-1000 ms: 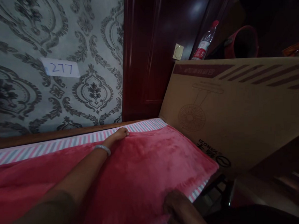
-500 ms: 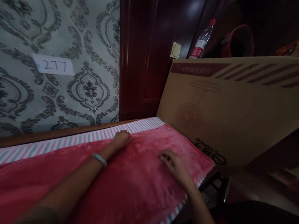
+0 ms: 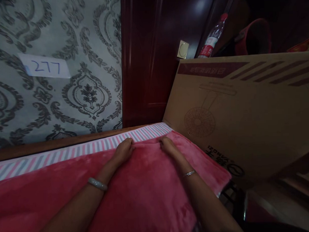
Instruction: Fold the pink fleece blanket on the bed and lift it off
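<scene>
A plush red blanket [image 3: 141,184] lies spread over a pink, grey and white striped sheet [image 3: 82,149], which shows as a band along the wall side. My left hand [image 3: 124,149] is closed on the blanket's far edge, near the middle of the view. To its right, my right hand [image 3: 168,146] also grips that edge, with its fingertips partly hidden. Between the two hands the edge is pulled into a straight, slightly raised fold.
On the right a large cardboard box [image 3: 258,109] stands against the bed's end. Behind it are a plastic bottle [image 3: 210,43] and a reddish round object [image 3: 256,36]. Patterned wallpaper bearing a paper marked 277 [image 3: 46,66] and a dark red wood panel [image 3: 145,62] rise beyond.
My right hand has moved forward from above the blanket's middle and taken hold of its far edge. My left hand stays near the same spot. The view has shifted slightly.
</scene>
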Demonstrator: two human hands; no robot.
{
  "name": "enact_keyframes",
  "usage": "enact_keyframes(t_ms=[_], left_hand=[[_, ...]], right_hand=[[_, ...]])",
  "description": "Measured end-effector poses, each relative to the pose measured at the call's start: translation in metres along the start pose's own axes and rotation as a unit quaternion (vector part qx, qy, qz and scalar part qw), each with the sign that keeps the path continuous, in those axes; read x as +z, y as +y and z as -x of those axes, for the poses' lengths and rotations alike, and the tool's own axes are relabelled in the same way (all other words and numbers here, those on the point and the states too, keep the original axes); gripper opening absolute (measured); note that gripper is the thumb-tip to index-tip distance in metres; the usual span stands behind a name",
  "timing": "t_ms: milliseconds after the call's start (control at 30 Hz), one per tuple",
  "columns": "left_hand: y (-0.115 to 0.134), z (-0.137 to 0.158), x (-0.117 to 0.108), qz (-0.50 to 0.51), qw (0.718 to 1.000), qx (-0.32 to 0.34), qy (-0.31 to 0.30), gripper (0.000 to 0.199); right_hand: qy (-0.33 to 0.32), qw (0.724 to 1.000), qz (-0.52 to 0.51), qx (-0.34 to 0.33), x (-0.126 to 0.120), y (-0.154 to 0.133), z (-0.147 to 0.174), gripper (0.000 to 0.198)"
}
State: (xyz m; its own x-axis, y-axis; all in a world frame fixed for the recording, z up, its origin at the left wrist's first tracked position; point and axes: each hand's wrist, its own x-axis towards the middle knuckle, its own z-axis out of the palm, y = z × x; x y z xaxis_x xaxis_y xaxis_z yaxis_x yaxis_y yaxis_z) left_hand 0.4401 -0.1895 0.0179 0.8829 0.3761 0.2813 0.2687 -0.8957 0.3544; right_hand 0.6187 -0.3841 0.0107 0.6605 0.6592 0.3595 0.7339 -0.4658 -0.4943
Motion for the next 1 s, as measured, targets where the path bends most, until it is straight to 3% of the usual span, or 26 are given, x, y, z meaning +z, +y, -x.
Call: enact_keyframes(t_ms=[100, 200, 300, 433, 500, 633, 767, 933, 1000], left_hand=[[0.000, -0.002, 0.001, -0.006, 1.000, -0.004, 0.028, 0.018], [-0.001, -0.003, 0.002, -0.060, 0.997, -0.040, 0.004, 0.023], [-0.003, -0.002, 0.003, -0.080, 0.995, -0.051, -0.024, 0.026], [-0.003, -0.001, 0.003, -0.095, 0.994, -0.051, -0.014, 0.032], [-0.004, -0.001, 0.003, -0.117, 0.991, -0.054, -0.016, 0.034], [-0.006, -0.003, 0.005, -0.131, 0.989, -0.064, -0.018, 0.038], [-0.009, -0.004, 0.005, -0.128, 0.990, -0.062, -0.002, 0.035], [-0.007, -0.002, 0.002, -0.131, 0.990, -0.052, 0.001, 0.037], [-0.005, 0.000, 0.001, -0.133, 0.990, -0.048, -0.002, 0.036]], right_hand=[[0.030, 0.998, 0.029, 0.037, 0.003, -0.005, -0.005, 0.031], [0.036, 0.996, 0.051, 0.068, 0.011, -0.014, -0.008, 0.038], [0.026, 0.996, 0.054, 0.069, 0.015, -0.019, -0.005, 0.044], [0.078, 0.992, 0.087, 0.052, 0.009, -0.016, 0.006, 0.051], [0.051, 0.988, 0.128, 0.070, 0.005, -0.014, 0.012, 0.051], [-0.084, 0.975, 0.170, 0.118, 0.001, -0.009, 0.020, 0.055], [-0.047, 0.972, 0.174, 0.151, -0.009, 0.006, 0.022, 0.060], [-0.129, 0.965, 0.155, 0.169, -0.030, 0.015, 0.026, 0.061], [-0.086, 0.966, 0.170, 0.177, -0.032, 0.009, 0.031, 0.059]])
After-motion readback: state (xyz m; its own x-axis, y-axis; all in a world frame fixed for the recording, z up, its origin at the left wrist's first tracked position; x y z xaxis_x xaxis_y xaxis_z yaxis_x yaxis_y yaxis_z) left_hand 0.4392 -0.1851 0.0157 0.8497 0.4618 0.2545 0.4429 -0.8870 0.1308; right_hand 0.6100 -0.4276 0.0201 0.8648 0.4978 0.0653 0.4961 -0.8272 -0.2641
